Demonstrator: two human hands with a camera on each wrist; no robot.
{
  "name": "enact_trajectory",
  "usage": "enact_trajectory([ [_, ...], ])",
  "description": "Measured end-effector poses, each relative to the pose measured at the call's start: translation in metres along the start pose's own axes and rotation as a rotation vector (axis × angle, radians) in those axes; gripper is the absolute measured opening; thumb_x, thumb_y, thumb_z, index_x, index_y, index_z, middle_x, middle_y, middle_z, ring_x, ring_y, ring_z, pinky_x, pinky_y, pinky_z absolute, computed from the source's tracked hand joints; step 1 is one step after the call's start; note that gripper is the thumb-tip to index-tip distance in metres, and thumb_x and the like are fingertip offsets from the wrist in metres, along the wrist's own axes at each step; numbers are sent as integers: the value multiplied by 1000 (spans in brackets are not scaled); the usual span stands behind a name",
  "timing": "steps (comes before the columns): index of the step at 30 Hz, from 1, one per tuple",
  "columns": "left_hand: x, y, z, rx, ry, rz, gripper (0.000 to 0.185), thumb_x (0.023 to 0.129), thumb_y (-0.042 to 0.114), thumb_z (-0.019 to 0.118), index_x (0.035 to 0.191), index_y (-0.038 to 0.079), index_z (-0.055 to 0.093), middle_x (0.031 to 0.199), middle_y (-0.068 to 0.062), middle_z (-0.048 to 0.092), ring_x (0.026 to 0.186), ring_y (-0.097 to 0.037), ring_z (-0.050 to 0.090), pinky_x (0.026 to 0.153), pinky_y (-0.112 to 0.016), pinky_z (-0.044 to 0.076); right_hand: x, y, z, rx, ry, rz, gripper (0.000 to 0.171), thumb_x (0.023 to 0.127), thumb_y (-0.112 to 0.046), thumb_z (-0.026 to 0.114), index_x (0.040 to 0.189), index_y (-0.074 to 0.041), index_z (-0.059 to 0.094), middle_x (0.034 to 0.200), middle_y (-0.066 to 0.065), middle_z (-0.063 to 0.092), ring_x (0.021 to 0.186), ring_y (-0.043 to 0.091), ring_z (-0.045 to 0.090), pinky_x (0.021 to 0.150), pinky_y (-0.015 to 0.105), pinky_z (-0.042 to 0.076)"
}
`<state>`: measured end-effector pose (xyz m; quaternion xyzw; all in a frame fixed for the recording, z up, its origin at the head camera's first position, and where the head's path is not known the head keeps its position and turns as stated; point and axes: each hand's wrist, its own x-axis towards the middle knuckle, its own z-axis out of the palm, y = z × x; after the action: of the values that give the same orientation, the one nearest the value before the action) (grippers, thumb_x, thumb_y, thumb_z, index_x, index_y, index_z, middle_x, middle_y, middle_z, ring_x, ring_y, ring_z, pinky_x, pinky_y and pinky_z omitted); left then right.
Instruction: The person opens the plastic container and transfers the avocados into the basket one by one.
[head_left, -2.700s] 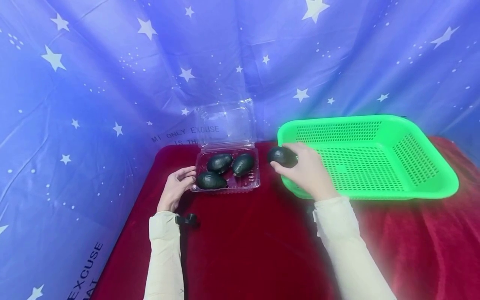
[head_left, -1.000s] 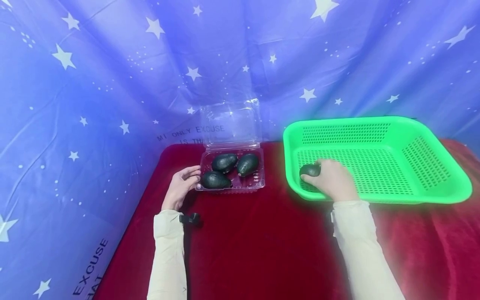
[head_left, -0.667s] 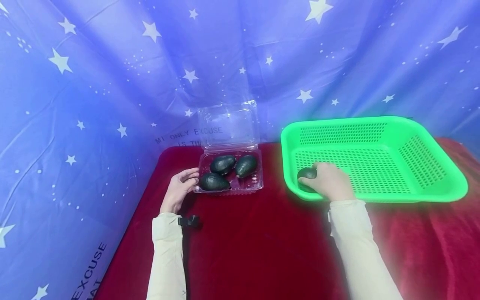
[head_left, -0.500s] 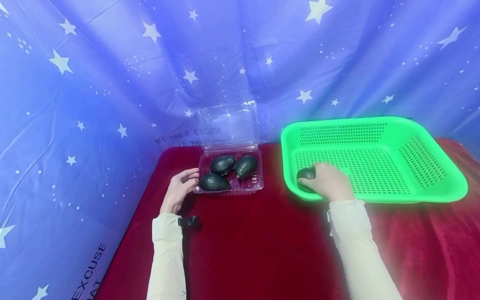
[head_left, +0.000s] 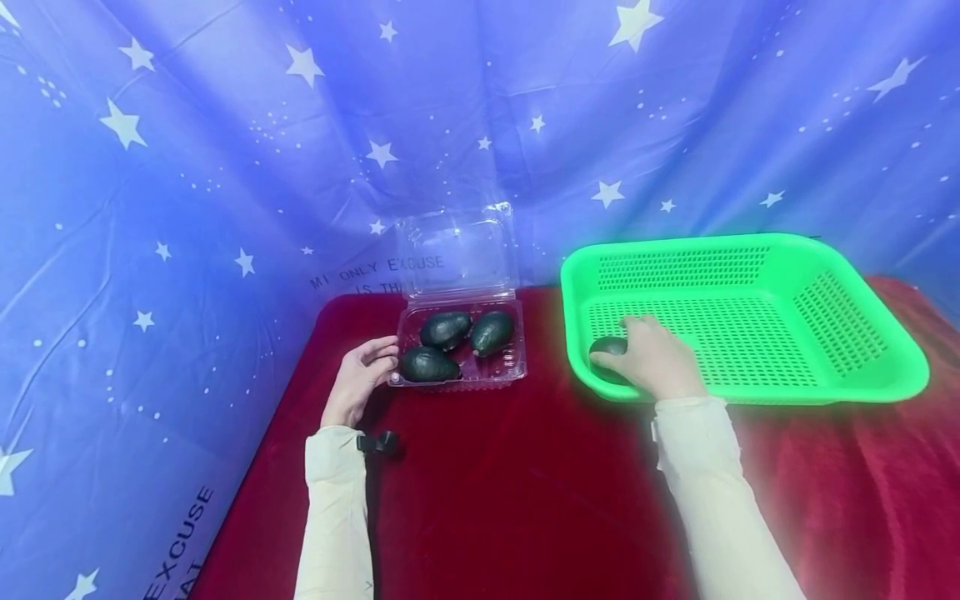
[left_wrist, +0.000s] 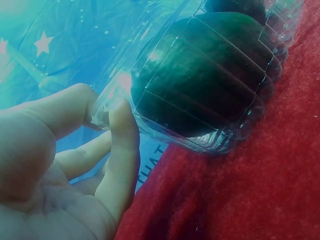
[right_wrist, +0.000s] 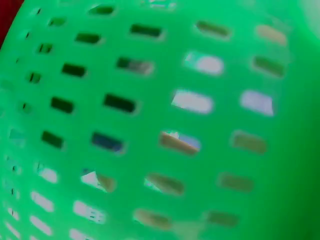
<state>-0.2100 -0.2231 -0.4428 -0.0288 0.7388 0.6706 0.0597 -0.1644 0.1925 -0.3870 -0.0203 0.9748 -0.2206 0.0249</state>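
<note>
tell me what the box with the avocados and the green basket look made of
Box: thin clear plastic, glossy, ribbed walls; the avocados show through it. Green basket: rigid moulded plastic, smooth with a slight sheen, walls and floor pierced by rows of slots.

I'm working in what looks like a makeshift recording booth, not a real kitchen or shop: a blue star-printed backdrop point(head_left: 225, 167) wraps round from nine o'clock through twelve to three, with printed lettering on it, and a red velvety cloth point(head_left: 510, 500) covers the table before me.
</note>
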Motion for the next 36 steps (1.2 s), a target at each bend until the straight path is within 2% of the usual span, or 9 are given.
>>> enact_trajectory([
  [4, 0, -1, -1, -6, -6, 8, 46, 91, -6, 53, 137, -7, 52, 123, -19, 59, 91, -7, 62, 74, -18, 56, 1, -6, -2, 15, 61, -16, 75, 89, -42, 67, 142, 5, 44, 140, 29, 46, 128, 48, 47, 94, 65, 46],
  [7, 1, 0, 0, -2, -6, 6, 46, 92, -6, 53, 138, -6, 52, 122, -19, 59, 91, -7, 62, 75, -18, 56, 3, -12, -3, 50, 121, -46, 69, 89, -37, 67, 142, 3, 46, 139, 27, 47, 128, 46, 47, 95, 64, 46],
  [10, 1, 1, 1, 10, -2, 3, 46, 92, -5, 53, 138, -6, 52, 123, -22, 58, 91, -6, 61, 77, -17, 55, 6, -18, -5, 89, 161, -93, 63, 90, -31, 67, 140, 3, 48, 138, 27, 48, 129, 44, 46, 102, 61, 42],
  [14, 2, 0, 3, 5, -8, 3, 47, 91, -5, 53, 138, -6, 52, 128, -25, 56, 91, -6, 61, 76, -17, 55, 10, -30, -6, 121, 190, -151, 58, 91, -24, 67, 137, 7, 50, 135, 29, 48, 128, 44, 45, 109, 59, 38],
  [19, 2, -1, 2, -8, 2, -9, 47, 91, -6, 53, 138, -6, 52, 126, -22, 58, 89, -6, 62, 74, -18, 55, 14, -49, -2, 131, 207, -206, 58, 90, -24, 69, 135, 7, 50, 136, 28, 45, 127, 42, 43, 109, 57, 39],
  [27, 2, -1, 2, 1, 3, 0, 47, 90, -6, 53, 137, -6, 52, 125, -21, 59, 88, -6, 62, 75, -18, 55, 22, -75, 18, 54, 257, -372, 58, 85, -20, 76, 131, 7, 53, 132, 24, 50, 126, 39, 46, 111, 51, 39],
  [36, 2, -2, 2, -29, 15, -7, 47, 90, -7, 53, 137, -7, 52, 119, -17, 60, 86, -7, 61, 72, -18, 55, 31, -96, 36, -52, 211, -423, 62, 83, -20, 79, 134, 2, 53, 133, 20, 53, 125, 36, 47, 110, 46, 42],
])
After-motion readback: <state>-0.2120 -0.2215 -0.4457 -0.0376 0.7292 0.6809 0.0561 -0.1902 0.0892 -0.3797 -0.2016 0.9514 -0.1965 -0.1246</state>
